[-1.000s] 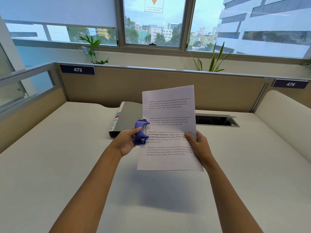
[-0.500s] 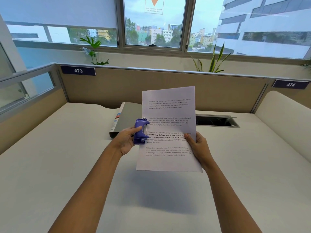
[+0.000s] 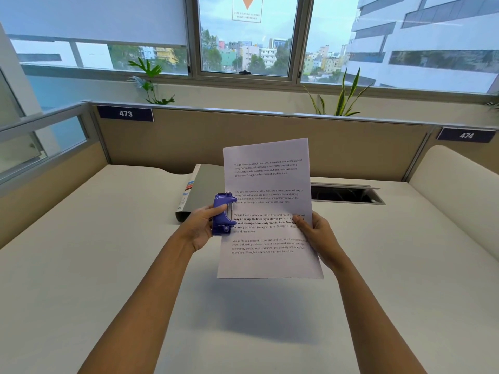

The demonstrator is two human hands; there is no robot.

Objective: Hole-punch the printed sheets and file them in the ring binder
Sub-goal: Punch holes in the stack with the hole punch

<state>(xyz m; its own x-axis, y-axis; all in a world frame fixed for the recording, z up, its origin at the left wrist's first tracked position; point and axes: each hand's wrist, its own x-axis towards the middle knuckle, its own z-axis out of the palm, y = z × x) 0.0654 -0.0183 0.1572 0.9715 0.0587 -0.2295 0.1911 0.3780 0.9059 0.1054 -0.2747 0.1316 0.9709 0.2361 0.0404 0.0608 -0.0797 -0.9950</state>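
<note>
The left hand (image 3: 198, 230) is holding a purple punch (image 3: 222, 214) in the air above the counter (image 3: 81, 265), its fingers curling round the body and the thumb lying along the top. The punch is sitting at the 9 o'clock edge of the sheets (image 3: 270, 184), overlapping that edge. At 11 o'clock from the punch, a grey binder (image 3: 205, 184) is lying flat on the counter, partly hidden behind the paper. The sheets are standing nearly upright, print facing the camera. At their 3 o'clock edge the right hand (image 3: 320, 238) is pinching them, thumb in front, fingers behind. At 2 o'clock from that hand, a slot (image 3: 343, 194) is gaping in the counter.
</note>
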